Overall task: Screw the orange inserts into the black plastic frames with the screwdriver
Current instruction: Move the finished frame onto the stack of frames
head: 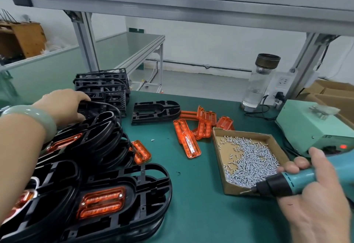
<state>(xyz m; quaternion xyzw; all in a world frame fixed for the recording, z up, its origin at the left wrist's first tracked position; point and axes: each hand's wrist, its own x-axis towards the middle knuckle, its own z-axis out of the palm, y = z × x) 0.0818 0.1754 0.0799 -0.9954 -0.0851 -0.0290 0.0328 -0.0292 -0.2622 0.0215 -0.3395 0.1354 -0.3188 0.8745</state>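
Between units: fetching the next black plastic frame (101, 108) off the stack at 10 o'clock. Left grip (65, 106) apparently clasping its rim, fingertips partly hidden. Right grip (316, 204) clenched round the teal electric screwdriver (298, 177) at 4 o'clock, bit at the cardboard box of silver screws (235, 192). Next: lay frame flat on green counter (191, 214), seat 1 of the translucent orange inserts (191, 147) heaped near centre, pick 1 screw. Finished frames (149, 177) at 7 o'clock, glossy.

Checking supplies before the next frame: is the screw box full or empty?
Partly full: screws heap across the right and near side of the box; bare cardboard shows along its left.
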